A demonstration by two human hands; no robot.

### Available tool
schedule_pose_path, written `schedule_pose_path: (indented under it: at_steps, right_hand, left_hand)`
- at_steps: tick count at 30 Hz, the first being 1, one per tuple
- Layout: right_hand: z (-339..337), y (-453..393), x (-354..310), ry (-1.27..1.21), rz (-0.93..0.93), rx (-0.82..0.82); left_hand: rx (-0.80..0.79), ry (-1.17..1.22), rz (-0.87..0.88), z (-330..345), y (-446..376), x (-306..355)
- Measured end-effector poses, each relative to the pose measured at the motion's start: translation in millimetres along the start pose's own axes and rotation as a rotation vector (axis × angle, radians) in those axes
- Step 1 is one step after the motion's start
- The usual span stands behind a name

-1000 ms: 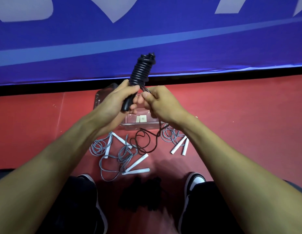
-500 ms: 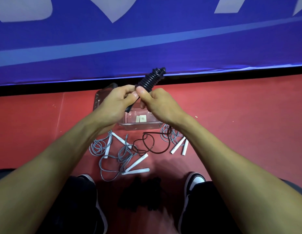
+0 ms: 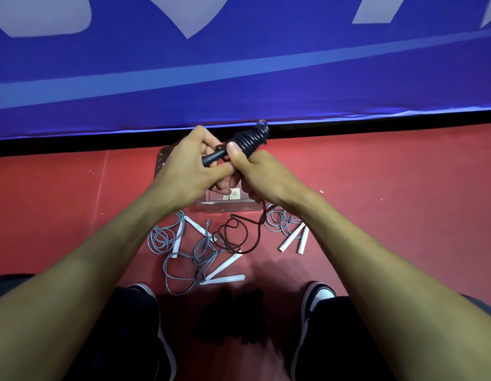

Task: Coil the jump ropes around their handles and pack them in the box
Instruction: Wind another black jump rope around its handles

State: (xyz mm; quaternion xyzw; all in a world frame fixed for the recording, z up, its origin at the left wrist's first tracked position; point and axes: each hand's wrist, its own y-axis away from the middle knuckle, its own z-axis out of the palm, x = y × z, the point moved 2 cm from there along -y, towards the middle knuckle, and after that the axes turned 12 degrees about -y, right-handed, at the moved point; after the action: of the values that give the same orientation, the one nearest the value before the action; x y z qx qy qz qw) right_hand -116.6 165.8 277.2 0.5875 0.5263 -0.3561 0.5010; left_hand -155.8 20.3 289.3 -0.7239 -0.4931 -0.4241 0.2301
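Note:
A black jump rope point(image 3: 247, 141) is partly coiled around its handles, which point up and to the right. My left hand point(image 3: 189, 166) grips the bare lower end of the handles. My right hand point(image 3: 255, 171) holds the coiled part with its thumb on top; the loose black cord point(image 3: 236, 235) hangs from under it in loops on the floor. A clear plastic box point(image 3: 227, 206) sits on the red floor just beyond and below my hands, mostly hidden by them. Its contents are unclear.
Grey ropes with white handles lie tangled on the floor: one pile point(image 3: 189, 248) at the left, another point(image 3: 289, 229) at the right. A dark bundle point(image 3: 230, 312) lies between my shoes. A blue banner point(image 3: 238, 64) stands right behind the box.
The handle bundle has tipped from nearly upright to slanting right. My hands shifted along it, and the loose black cord on the floor has moved and shortened.

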Motion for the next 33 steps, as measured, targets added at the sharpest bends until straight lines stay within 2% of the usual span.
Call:
schedule_pose_path:
  at_steps: [2,5,9,13,18,20,23,26,30,33]
  right_hand:
    - [-1,3,-7,-0.002,-0.060,-0.027]
    - [-1,4,-10,0.080,-0.102,-0.071]
    - [1,5,-3,0.199,-0.126,-0.043]
    - [3,1,3,0.268,-0.114,-0.134]
    - [-6,-6,11,0.388,-0.052,-0.140]
    - [-10,-3,11,0.326,-0.058,-0.097]
    - [-8,-5,11,0.189,-0.026,-0.034]
    - [-4,-5,10,0.019,0.047,-0.058]
    - [-3,-3,7,-0.070,0.103,-0.089]
    - [-5,-5,9,-0.053,0.095,-0.003]
  left_hand:
    - [-0.033,0.098,-0.038,-1,-1,0]
    - [-0.165,0.170,-0.107,5,1,-3]
    - [-0.290,0.103,-0.059,6,1,-5]
    - [-0.134,-0.127,0.000,5,2,-6]
    - [0.057,-0.144,-0.037,0,-5,-17]
    - [0.074,-0.058,-0.057,-6,-9,-18]
    - [0.009,0.058,-0.022,-2,-8,-14]
    - [-0.060,0.156,0.019,5,-6,-13]
    - [-0.071,0.249,0.027,7,-7,-16]
    - [-0.096,0.304,-0.003,8,-8,-14]
